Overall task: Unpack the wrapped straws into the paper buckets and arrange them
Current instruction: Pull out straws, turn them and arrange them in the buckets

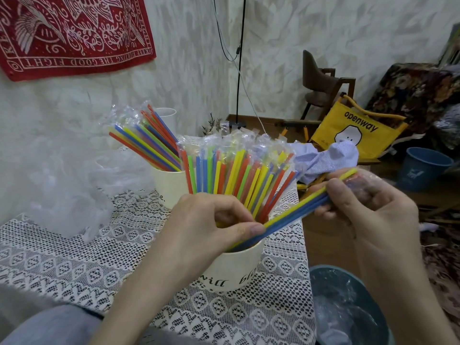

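A near cream paper bucket (pixel 239 267) with black lettering stands on the lace tablecloth, full of colourful wrapped straws (pixel 239 175) that fan upward. My left hand (pixel 206 225) pinches the lower end of a small bunch of yellow and blue straws (pixel 296 210) at the bucket's rim. My right hand (pixel 368 202) grips the upper end of the same bunch, with crinkled clear wrapper under its fingers. A second cream bucket (pixel 169 188) behind holds more wrapped straws (pixel 146 143) that lean left.
A heap of clear plastic wrap (pixel 64 185) lies at the table's left. A blue bin (pixel 348 307) with discarded wrappers stands below the table's right edge. Further right are a yellow bag (pixel 358 130), a blue bucket (pixel 423 168), a chair and a striped cloth (pixel 328 158).
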